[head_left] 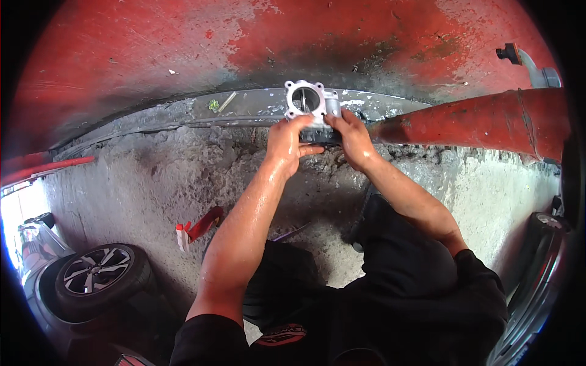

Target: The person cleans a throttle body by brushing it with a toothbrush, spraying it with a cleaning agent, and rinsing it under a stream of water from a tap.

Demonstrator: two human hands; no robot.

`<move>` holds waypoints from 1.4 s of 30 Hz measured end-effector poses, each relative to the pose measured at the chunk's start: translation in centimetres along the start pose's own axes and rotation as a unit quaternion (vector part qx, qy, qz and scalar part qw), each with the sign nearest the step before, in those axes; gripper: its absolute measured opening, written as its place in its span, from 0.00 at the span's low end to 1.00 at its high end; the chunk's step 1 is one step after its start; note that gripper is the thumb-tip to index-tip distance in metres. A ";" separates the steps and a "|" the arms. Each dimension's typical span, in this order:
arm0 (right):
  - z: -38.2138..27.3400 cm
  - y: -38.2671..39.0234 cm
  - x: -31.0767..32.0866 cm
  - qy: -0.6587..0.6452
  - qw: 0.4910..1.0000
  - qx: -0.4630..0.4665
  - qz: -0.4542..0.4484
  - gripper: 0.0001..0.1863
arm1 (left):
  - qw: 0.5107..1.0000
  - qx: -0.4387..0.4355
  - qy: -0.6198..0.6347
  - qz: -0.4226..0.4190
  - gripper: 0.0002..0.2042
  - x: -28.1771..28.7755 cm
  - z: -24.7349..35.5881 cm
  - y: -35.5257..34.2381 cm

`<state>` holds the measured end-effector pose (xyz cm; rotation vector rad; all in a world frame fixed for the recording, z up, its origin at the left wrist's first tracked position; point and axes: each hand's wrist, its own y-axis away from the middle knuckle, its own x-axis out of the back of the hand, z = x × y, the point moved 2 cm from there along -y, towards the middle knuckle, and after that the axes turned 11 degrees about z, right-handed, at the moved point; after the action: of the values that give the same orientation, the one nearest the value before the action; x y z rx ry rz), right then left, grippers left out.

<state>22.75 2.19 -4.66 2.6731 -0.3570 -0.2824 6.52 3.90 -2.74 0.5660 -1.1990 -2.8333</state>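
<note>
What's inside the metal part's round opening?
Inside the metal part, a thin upright piece shows against darkness; anything deeper cannot be made out. The left hand and right hand cover parts of the metal part's lower side.

Beyond the grip, a red wall [159,43], worn in patches (darkened along its foot), above a pale-flecked grey ledge [251,101]. Right of the grip, a thick red pipe [464,125]; nearer than the grip, rough concrete floor [128,174]; far left, bright light [23,204].
</note>
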 end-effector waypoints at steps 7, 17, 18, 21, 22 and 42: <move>-2.3 1.2 -1.2 -0.106 0.980 -0.151 0.081 0.23 | 0.962 -0.053 -0.261 0.052 0.57 0.8 2.9 0.9; -3.1 1.2 -1.1 -0.076 0.997 0.007 0.026 0.29 | 0.988 -0.012 -0.145 0.055 0.55 0.3 3.7 2.6; -3.3 0.9 -1.1 -0.074 0.995 0.058 0.010 0.30 | 0.990 -0.031 -0.134 0.038 0.49 0.2 3.7 2.5; -4.8 1.0 -1.7 -0.054 0.986 0.157 -0.014 0.31 | 0.994 -0.084 -0.064 -0.015 0.35 -0.3 3.4 2.1; -5.7 1.2 -1.8 -0.032 0.978 0.204 -0.016 0.31 | 0.992 -0.113 -0.002 -0.058 0.27 -0.9 3.4 2.2; -8.0 0.0 -0.8 0.196 0.941 0.257 0.099 0.41 | 0.922 -0.230 -0.297 0.091 0.29 -3.5 11.6 6.7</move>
<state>24.00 5.56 2.55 3.0645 -0.6363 0.4657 5.09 7.75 10.51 -0.4309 -0.5080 -3.0364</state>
